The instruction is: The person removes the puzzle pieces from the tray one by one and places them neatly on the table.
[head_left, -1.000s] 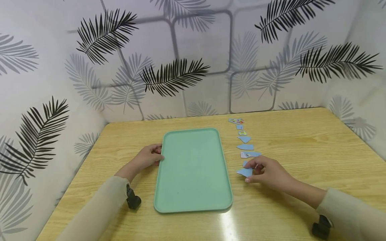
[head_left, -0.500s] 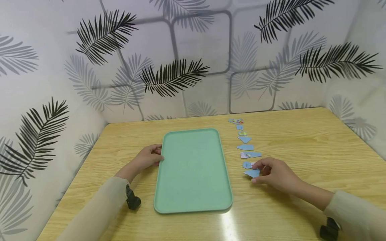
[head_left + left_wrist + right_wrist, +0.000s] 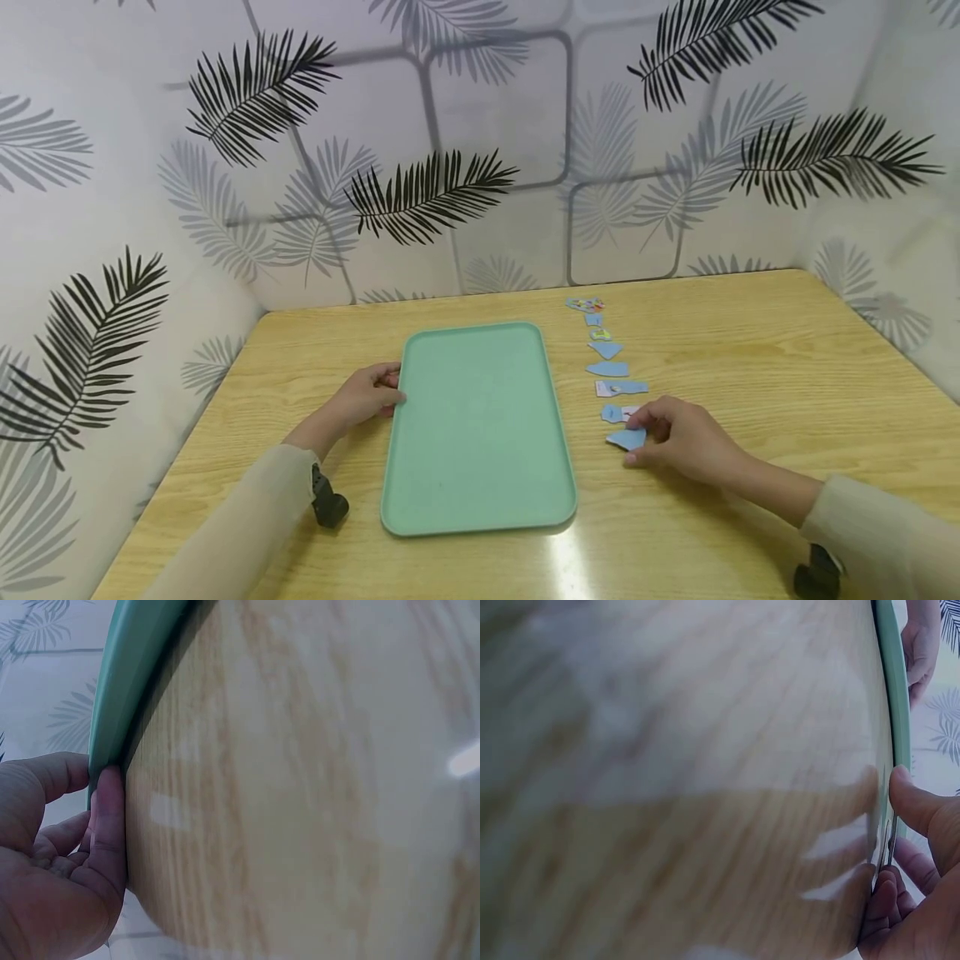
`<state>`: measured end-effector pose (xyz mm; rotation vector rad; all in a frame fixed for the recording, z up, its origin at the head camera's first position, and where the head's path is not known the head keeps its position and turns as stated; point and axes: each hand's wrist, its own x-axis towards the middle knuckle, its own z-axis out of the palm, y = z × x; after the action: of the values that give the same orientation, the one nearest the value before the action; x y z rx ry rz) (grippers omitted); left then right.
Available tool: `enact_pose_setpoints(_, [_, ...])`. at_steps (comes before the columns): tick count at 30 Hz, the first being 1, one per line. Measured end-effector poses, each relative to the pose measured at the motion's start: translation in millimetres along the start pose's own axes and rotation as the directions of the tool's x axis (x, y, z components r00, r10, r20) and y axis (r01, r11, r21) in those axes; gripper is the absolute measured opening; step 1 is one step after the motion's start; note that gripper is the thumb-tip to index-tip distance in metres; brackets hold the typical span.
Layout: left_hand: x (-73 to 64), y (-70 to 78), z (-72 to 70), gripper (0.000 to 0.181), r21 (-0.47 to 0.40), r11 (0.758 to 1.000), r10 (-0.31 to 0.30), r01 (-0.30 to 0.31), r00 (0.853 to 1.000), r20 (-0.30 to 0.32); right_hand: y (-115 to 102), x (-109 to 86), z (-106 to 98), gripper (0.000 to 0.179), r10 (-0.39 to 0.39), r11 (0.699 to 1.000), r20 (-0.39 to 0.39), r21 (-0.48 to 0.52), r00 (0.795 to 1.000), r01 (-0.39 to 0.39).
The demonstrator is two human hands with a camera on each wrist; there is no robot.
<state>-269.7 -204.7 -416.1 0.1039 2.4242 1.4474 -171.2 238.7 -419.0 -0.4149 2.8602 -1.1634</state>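
Note:
My left hand (image 3: pixel 363 398) grips the left rim of a pale green rectangular tray (image 3: pixel 480 433); its thumb lies over the rim in the left wrist view, with fingers against the outer side. To the right of the tray, my right hand (image 3: pixel 686 439) pinches a flat, pointed light-blue piece (image 3: pixel 627 438) between thumb and fingers, low at the table. Just beyond it lies a blue-and-white flat piece (image 3: pixel 613 413), partly covered by the fingers. Farther back in the same column is a long blue piece (image 3: pixel 630 387) with a pinkish end.
More flat pieces continue the column toward the wall: a pointed blue one (image 3: pixel 609 368), a triangular one (image 3: pixel 606 349), a small yellow-marked one (image 3: pixel 601 334), a small blue one (image 3: pixel 594 319) and a multicoloured one (image 3: pixel 585 304). A leaf-patterned wall (image 3: pixel 510 225) bounds the wooden table (image 3: pixel 787 358).
My right hand has drawn the pointed blue piece rightward and then lowered it slightly, uncovering more of the blue-and-white piece. The left hand and tray have stayed in place.

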Motion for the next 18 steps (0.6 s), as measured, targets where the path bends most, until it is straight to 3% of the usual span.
enact_pose_setpoints(18, [1.5,-2.6,-0.1,0.060,0.012,1.000,0.005,-0.005,1.000,0.004,-3.3,-0.2,0.4,0.038,-0.015,1.000,0.002,-0.025,1.000,0.015])
